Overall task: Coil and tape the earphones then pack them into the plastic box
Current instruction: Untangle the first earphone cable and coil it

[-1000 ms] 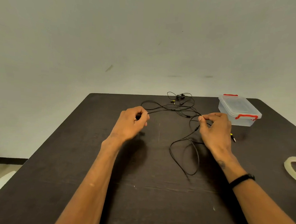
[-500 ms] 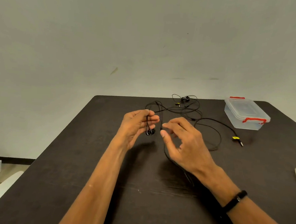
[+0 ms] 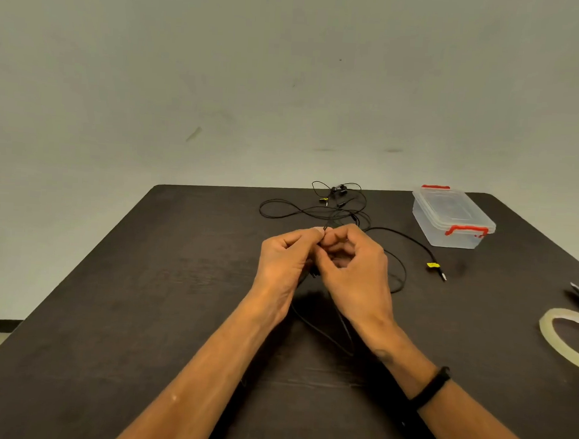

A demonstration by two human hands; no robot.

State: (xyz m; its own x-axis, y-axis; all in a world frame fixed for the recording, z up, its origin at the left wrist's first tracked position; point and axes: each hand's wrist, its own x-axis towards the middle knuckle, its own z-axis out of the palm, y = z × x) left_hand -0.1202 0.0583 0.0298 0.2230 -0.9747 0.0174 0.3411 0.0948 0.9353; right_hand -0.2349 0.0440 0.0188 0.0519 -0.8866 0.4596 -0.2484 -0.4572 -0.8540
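Dark table [image 3: 140, 312]: earphones [image 3: 315, 211], plastic box [image 3: 452, 217] (lidded), tape roll [image 3: 559, 337].

Plastic box [image 3: 452, 218] behind tape roll [image 3: 565, 338].

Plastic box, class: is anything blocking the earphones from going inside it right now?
Yes: the plastic box has its clear lid on, with the red clips at its ends. The left hand and right hand both hold the earphones; the table path between looks unobstructed.

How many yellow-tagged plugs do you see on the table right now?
2. One yellow-tagged plug lies on the table right of the hands, near the plastic box. The other sits in the far cable tangle. More could hide under the hands.
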